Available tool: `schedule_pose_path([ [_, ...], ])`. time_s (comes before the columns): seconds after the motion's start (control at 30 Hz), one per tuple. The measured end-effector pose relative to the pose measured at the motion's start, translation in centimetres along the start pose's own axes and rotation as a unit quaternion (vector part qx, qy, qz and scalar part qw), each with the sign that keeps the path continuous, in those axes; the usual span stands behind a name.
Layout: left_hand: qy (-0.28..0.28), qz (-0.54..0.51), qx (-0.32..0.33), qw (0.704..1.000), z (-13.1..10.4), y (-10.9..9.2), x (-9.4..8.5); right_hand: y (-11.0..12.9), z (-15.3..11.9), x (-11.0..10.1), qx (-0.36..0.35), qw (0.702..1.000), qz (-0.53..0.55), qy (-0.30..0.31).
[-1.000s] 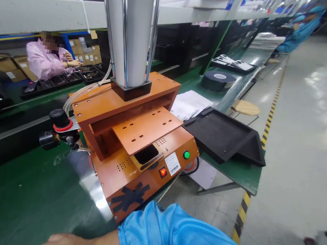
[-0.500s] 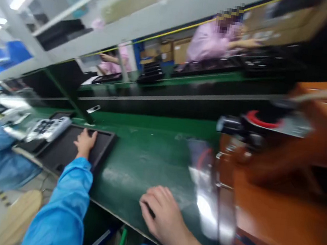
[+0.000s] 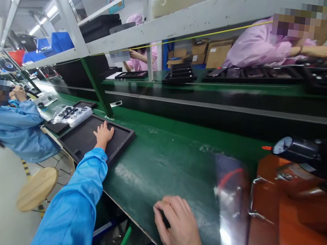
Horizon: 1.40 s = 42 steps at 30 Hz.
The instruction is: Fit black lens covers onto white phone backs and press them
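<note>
Under left hand (image 3: 103, 134), black tray (image 3: 82, 135) aslant, long axis unclear; fingers spread; right hand (image 3: 181, 227) fingers loosely curled.

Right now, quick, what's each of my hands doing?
Left hand: open, fingers spread over the shallow black rectangular tray.
Right hand: half open, loosely curled over the glossy green tabletop, nothing visible in it.

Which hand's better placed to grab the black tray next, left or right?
Left, I'd say. The left hand is at the black tray, fingers spread; contact is hard to confirm. The right hand is farther off, nearer the orange machine.
</note>
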<state>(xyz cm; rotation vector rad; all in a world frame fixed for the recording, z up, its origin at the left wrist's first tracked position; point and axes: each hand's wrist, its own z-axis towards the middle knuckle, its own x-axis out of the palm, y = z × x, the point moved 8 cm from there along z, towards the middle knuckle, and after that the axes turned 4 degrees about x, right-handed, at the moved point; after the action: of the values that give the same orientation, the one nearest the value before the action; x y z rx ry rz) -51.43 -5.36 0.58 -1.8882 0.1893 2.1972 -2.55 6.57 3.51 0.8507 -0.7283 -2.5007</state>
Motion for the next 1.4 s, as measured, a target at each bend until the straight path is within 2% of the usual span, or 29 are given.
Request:
schedule_pose_path([
  [0.4, 0.001, -0.01, -0.004, 1.0, -0.7, -0.6, -0.3, 0.0, -0.1, -0.1, -0.014, 1.0, -0.017, 0.0],
  [0.53, 0.0, -0.006, -0.011, 1.0, -1.3, -0.5, -0.3, 0.4, 0.0, -0.4, -0.044, 0.999, -0.027, -0.007],
  [0.73, 0.008, -0.009, -0.018, 1.0, -1.5, 0.0, 0.9, 0.8, 0.2, -0.6, -0.097, 0.994, -0.049, -0.02],
  [0.97, 0.017, -0.014, -0.014, 1.0, -1.5, 0.1, 1.3, 0.8, 0.0, -0.7, -0.092, 0.994, -0.062, -0.023],
  [1.4, 0.024, -0.02, -0.016, 0.999, -1.7, -0.1, 0.9, 0.4, -0.4, -0.4, -0.088, 0.994, -0.063, -0.012],
])
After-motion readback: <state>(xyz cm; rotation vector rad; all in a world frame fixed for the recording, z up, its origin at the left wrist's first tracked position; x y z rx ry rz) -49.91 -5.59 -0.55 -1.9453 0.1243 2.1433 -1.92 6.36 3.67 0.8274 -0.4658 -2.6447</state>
